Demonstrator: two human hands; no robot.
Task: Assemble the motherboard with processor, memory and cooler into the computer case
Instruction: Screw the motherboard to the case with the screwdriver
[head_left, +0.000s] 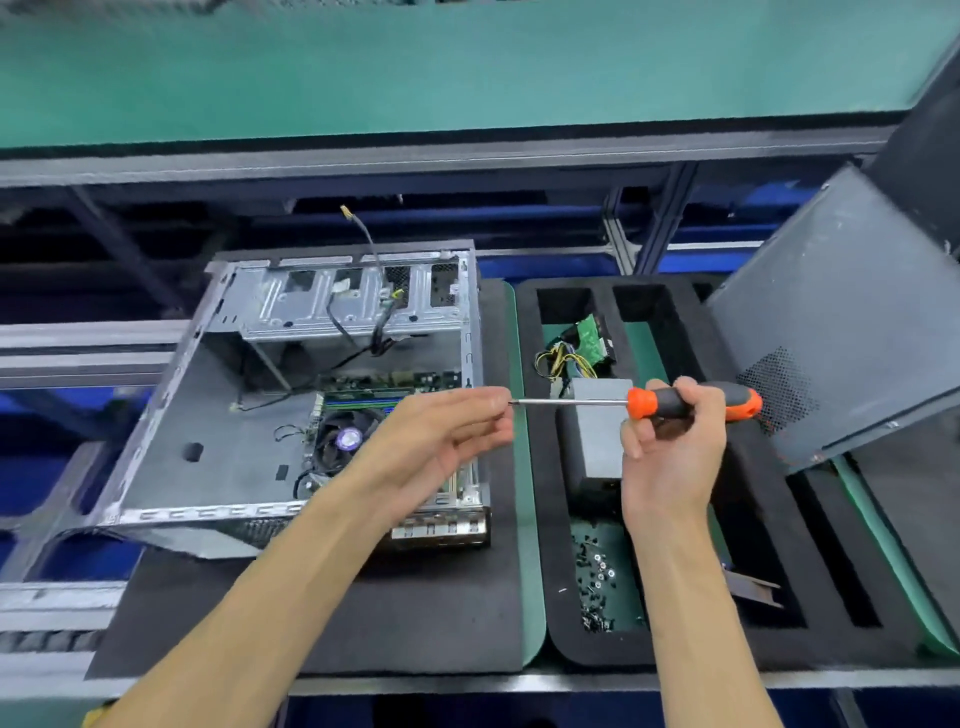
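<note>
An open grey computer case (218, 415) lies on its side on a black foam mat. Inside it sits the motherboard (384, 384) with memory sticks and a round black cooler fan (345, 441). My right hand (670, 457) grips the orange and black handle of a screwdriver (691, 402), held level above the tray. My left hand (441, 436) pinches the tip of the screwdriver's metal shaft (571, 401) over the case's right edge. A screw at the tip cannot be made out.
A black foam tray (545, 467) to the right holds a grey power supply (597, 431), a green circuit board with yellow wires (582, 348) and several small screws (597, 577). A dark case side panel (841, 312) leans at the far right. Loose cables (374, 291) hang in the case.
</note>
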